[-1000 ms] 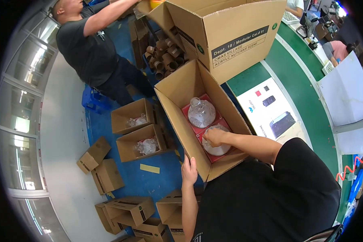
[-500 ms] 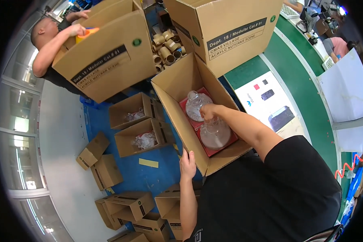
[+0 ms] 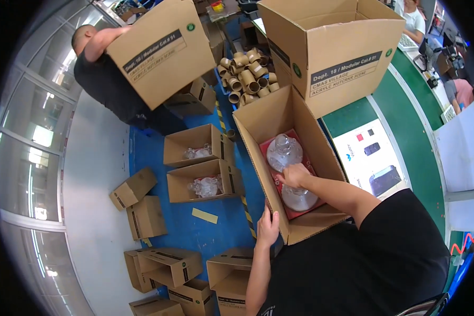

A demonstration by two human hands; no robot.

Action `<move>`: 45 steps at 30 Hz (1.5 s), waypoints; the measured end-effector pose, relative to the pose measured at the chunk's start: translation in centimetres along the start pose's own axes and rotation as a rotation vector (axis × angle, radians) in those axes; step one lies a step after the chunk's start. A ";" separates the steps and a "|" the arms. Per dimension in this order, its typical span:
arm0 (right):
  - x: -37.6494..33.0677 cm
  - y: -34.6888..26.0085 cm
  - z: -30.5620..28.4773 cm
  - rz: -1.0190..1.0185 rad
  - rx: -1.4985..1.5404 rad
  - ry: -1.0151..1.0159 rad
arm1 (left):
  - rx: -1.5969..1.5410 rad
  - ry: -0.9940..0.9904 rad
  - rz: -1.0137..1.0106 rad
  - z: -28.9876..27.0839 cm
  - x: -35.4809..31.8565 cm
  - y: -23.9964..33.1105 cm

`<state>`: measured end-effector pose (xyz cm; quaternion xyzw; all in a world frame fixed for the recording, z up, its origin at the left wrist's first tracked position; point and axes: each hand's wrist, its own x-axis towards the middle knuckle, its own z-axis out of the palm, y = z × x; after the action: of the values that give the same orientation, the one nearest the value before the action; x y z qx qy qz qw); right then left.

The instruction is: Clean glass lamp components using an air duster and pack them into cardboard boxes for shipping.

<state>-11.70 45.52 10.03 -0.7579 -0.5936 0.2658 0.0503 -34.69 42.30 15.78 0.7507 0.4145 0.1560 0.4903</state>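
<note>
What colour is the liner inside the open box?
Red liner, seen best in the head view.

The person wears a plain black short-sleeved shirt (image 3: 363,258) with a little white print near the hem, the sleeves ending above the elbows, and both forearms, the left hand (image 3: 268,227) and the right hand (image 3: 295,175) are bare, without gloves, watch or rings.

Blue floor (image 3: 216,231) under scattered small cartons (image 3: 145,216); bright windows (image 3: 31,142) left; green-edged bench (image 3: 405,137) right
</note>
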 end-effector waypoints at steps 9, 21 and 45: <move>-6.3 1.1 6.1 -0.158 -0.038 0.107 | -0.011 0.014 0.042 0.0 -0.2 -0.3; -8.0 2.1 7.6 -0.340 -0.035 0.261 | 0.006 0.073 0.051 0.1 -0.9 -0.2; -18.4 4.0 -5.5 -0.558 0.022 -0.531 | 0.111 0.055 -0.124 0.4 1.0 0.1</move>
<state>-8.51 28.65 19.49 -0.4712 -0.7666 0.4354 -0.0267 -33.71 42.82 15.50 0.7450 0.4812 0.1228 0.4453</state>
